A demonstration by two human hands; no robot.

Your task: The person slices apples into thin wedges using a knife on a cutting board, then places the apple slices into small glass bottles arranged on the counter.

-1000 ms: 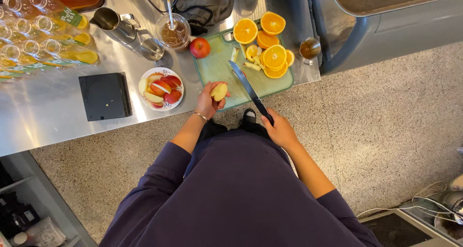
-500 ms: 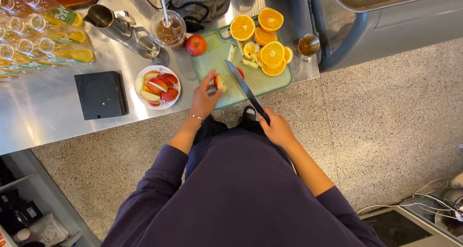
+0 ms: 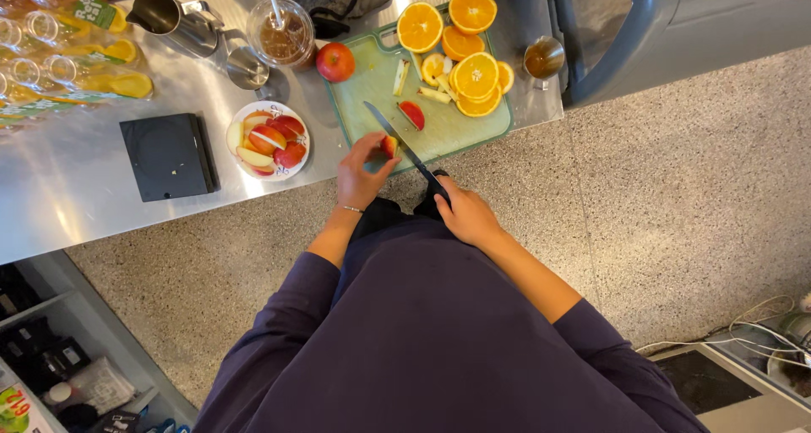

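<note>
My left hand [image 3: 361, 174] pinches a piece of red apple [image 3: 389, 146] at the near edge of the green cutting board [image 3: 376, 82]. My right hand [image 3: 463, 213] grips the black handle of a kitchen knife [image 3: 397, 137], whose blade lies against the apple piece. Another apple wedge [image 3: 412, 114] and pale apple slivers [image 3: 400, 76] lie on the board. Several orange halves [image 3: 460, 49] sit at the board's far right. A whole red apple [image 3: 335, 61] rests beside the board's far left corner.
A white plate [image 3: 239, 116] of apple wedges sits left of the board. A black scale [image 3: 167, 156], metal jugs [image 3: 179, 21], a plastic cup with a straw [image 3: 285, 38], bottles [image 3: 59, 53] and a small metal cup [image 3: 543, 59] stand on the steel counter [image 3: 68, 205]. Speckled floor lies below.
My left hand brought the apple piece down from the air onto the board's near edge, and the knife blade swung in against it.
</note>
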